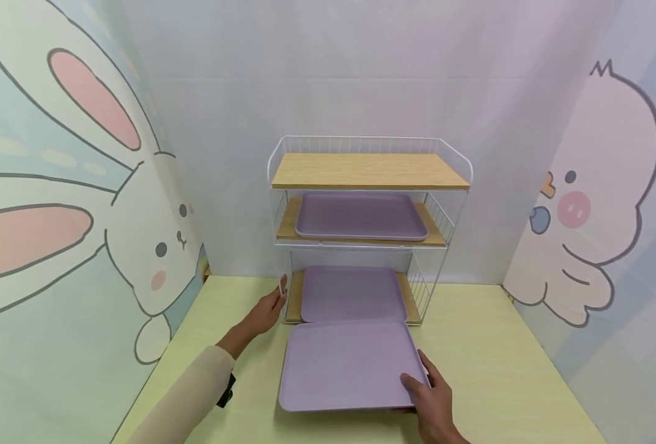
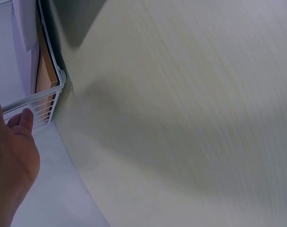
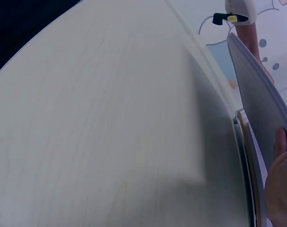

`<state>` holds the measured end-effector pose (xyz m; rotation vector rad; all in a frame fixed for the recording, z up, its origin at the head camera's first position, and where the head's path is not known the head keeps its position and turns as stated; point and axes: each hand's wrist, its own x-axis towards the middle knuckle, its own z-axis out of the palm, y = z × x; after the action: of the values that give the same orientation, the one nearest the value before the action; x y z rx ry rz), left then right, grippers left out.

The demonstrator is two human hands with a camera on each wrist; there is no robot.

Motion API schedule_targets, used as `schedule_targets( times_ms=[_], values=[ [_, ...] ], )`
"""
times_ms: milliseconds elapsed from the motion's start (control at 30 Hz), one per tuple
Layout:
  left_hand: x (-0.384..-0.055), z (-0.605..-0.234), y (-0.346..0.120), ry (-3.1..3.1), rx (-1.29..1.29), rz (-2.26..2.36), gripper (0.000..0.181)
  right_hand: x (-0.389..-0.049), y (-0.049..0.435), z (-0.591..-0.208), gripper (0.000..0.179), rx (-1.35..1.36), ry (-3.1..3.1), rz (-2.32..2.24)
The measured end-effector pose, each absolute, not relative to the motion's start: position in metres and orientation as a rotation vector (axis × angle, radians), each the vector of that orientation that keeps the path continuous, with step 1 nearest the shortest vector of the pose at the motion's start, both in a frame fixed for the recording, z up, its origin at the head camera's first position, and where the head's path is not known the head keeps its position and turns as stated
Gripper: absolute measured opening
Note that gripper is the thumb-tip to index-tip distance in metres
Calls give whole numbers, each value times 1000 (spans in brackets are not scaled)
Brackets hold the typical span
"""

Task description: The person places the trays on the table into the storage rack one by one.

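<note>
My right hand (image 1: 435, 401) grips a lavender tray (image 1: 350, 367) near its front right corner, thumb on top and fingers beneath. This tray is held off the table in front of a white wire rack (image 1: 439, 280) with wooden shelves. Its far edge meets the front of a second lavender tray (image 1: 354, 293) on the bottom shelf in the head view; whether they touch I cannot tell. A third lavender tray (image 1: 361, 216) lies on the middle shelf. At the rack's left side my left hand (image 1: 265, 311) holds the white wire frame (image 2: 32, 100), fingers partly hidden.
The rack's wooden top shelf (image 1: 369, 169) has a wire rail around its back and sides. Under everything is a pale yellow table (image 1: 489, 345). Printed curtains with a rabbit (image 1: 139, 246) and a chick (image 1: 589, 203) enclose the table's back and sides.
</note>
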<state>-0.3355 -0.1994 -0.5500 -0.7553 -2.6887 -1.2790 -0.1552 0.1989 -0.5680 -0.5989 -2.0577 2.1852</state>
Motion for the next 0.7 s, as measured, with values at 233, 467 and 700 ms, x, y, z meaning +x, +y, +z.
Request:
schedule_targets(
  times_ms=[233,467,700],
  values=[
    [-336,-549,-200,-2750,-695,-1308,62,-156,197,-532,85,-586,-1998,2279],
    [-344,-562,-204,-2623,-755,-1289,62,-162,203,-488,84,-536,-1940,2355],
    [-398,-638,-232,-2500,-834,-1164,62,-162,205,-450,83,-444,-1903,2408]
  ],
)
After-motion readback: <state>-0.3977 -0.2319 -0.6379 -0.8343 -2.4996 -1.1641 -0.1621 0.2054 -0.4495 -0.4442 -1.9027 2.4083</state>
